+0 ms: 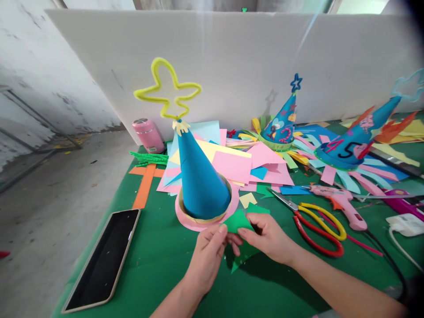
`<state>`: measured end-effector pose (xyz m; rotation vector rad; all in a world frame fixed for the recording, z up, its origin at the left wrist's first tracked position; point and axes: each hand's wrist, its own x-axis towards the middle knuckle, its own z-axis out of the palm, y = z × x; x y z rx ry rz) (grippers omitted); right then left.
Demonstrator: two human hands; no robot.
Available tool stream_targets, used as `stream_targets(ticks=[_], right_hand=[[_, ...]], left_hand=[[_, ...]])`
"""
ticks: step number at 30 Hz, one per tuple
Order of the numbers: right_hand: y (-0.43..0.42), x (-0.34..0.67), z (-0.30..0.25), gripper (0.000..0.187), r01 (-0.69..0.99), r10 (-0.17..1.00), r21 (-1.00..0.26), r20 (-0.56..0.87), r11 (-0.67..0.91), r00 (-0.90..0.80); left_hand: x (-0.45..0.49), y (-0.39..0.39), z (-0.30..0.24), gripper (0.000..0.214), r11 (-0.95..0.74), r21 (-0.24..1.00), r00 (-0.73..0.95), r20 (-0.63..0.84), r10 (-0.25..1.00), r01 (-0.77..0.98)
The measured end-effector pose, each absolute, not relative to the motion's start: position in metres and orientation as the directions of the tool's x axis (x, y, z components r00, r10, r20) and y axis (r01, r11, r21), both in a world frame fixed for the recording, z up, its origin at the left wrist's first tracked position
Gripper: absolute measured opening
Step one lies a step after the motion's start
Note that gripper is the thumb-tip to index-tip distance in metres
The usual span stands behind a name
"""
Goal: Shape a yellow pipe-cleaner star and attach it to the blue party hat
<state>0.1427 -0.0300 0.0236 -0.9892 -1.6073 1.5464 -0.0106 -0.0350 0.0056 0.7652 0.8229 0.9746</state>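
Note:
Between both hands is a small piece of green paper (237,221). My left hand (212,247) pinches its left edge with thumb and fingers. On the right side, my right hand (266,236) grips it between thumb and bent fingers. More green paper (243,259) shows below and behind the hands; whether it is one sheet with the held piece I cannot tell. Just beyond the hands stands a blue paper cone hat (203,190) with a pink brim (190,224). A yellow pipe-cleaner star (165,88) tops it.
Scissors (308,221) and a pink glue gun (344,203) lie to the right. A phone (104,260) rests on the left. Behind are coloured papers (232,165), a pink bottle (148,134) and two decorated cone hats, one small (281,126), one larger (356,137). A white board (215,66) closes off the back.

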Motion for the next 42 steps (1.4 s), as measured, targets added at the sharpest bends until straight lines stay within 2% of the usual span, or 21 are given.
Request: stream_targets(ticks=[3,7,10,16,19,23,26,31,36,42], right_hand=[[-0.031,0.141,0.021,0.027,0.157,0.913,-0.986,-0.02,0.048,-0.408],[-0.031,0.147,0.011,0.035,0.267,0.961,-0.962,-0.013,0.063,-0.275],[-0.032,0.153,0.004,0.034,0.259,0.971,-0.964,0.002,0.065,-0.238],[-0.028,0.158,-0.001,0.032,0.181,0.995,-0.978,0.101,0.102,-0.013],[-0.027,0.156,0.002,0.024,0.135,0.991,-0.986,0.083,0.097,-0.106],[-0.03,0.15,0.004,0.022,0.192,0.97,-0.979,0.02,0.069,-0.244],[-0.031,0.147,0.003,0.028,0.22,0.973,-0.973,0.021,0.073,-0.23],[-0.031,0.148,0.001,0.026,0.188,0.975,-0.979,0.036,0.078,-0.218],[-0.029,0.149,-0.001,0.026,0.161,0.98,-0.984,0.04,0.072,-0.194],[-0.029,0.149,0.001,0.026,0.164,0.973,-0.984,0.032,0.071,-0.23]], left_hand=[[-0.012,-0.034,0.004,0.017,0.361,0.865,0.267,-0.278,0.923,-0.348],[-0.012,-0.034,0.005,0.019,0.369,0.858,0.232,-0.301,0.925,-0.357],[-0.012,-0.033,0.007,0.018,0.378,0.848,0.224,-0.313,0.923,-0.371],[-0.012,-0.032,0.01,0.021,0.38,0.847,0.177,-0.337,0.925,-0.372],[-0.012,-0.033,0.009,0.021,0.39,0.855,0.213,-0.334,0.918,-0.342],[-0.01,-0.035,0.006,0.021,0.377,0.864,0.243,-0.308,0.92,-0.332],[-0.009,-0.036,0.005,0.022,0.386,0.839,0.257,-0.304,0.917,-0.383],[-0.01,-0.035,0.008,0.028,0.399,0.811,0.299,-0.29,0.909,-0.429],[-0.011,-0.034,0.007,0.045,0.419,0.786,0.312,-0.3,0.901,-0.455],[-0.012,-0.035,0.0,0.02,0.338,0.9,0.286,-0.259,0.922,-0.275]])
